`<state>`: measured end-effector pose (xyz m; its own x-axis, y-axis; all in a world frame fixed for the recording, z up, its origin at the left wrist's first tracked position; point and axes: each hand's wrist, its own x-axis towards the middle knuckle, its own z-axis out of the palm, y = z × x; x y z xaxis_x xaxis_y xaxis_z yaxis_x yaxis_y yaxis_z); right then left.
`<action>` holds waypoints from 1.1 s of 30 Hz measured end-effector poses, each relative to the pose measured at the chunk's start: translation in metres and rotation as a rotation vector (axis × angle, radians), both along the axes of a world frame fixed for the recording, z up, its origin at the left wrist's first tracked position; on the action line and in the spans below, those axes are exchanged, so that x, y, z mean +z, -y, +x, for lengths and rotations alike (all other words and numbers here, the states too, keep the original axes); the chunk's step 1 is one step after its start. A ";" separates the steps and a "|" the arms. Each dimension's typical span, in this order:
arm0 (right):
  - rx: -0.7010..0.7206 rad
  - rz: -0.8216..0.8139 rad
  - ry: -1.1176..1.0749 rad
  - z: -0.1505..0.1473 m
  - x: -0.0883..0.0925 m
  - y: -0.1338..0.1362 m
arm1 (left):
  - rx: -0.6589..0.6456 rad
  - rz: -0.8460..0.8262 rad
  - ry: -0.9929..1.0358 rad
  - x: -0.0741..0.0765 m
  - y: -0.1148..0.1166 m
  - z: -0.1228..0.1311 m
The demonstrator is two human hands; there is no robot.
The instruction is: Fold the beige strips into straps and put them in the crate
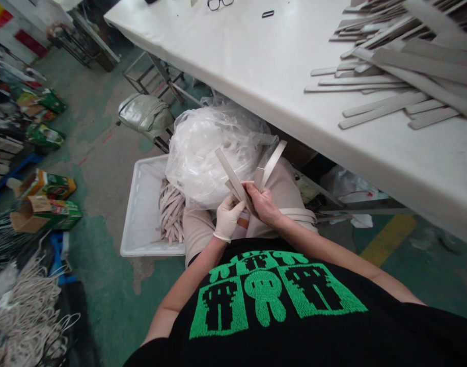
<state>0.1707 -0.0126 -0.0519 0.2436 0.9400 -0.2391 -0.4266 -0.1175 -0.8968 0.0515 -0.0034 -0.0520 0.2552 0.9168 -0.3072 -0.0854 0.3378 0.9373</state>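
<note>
My left hand (228, 216), in a pale thin glove, is closed with its fingertips pinching a flat grey-beige strap (230, 169) over my lap. Bare and also closed, my right hand (263, 203) grips another strap (274, 159), whose light end curves up to the right. The two hands almost touch, and the straps' lower parts are partly hidden by fingers. More light strap (300, 214) lies across my thigh beside the right forearm. Just beyond the hands sits a big bundle of clear plastic bag (206, 153).
A white plastic bin (141, 214) at my left holds a heap of straps (171, 211). The white table (256, 66) runs diagonally ahead, with piled flat strips (401, 76), glasses (220, 4) and a small black loop (268, 14). Cartons (46, 214) and tangled cord (27, 316) lie farther left.
</note>
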 end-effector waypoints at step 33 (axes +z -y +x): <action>0.103 -0.078 -0.171 0.047 -0.015 0.002 | -0.012 0.622 -0.853 -0.001 -0.120 -0.034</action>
<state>0.2181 -0.0144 -0.0666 0.0970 0.9347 -0.3419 -0.5543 -0.2346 -0.7986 0.0180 0.1163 -0.0531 0.1860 0.9733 0.1346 0.6839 -0.2266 0.6935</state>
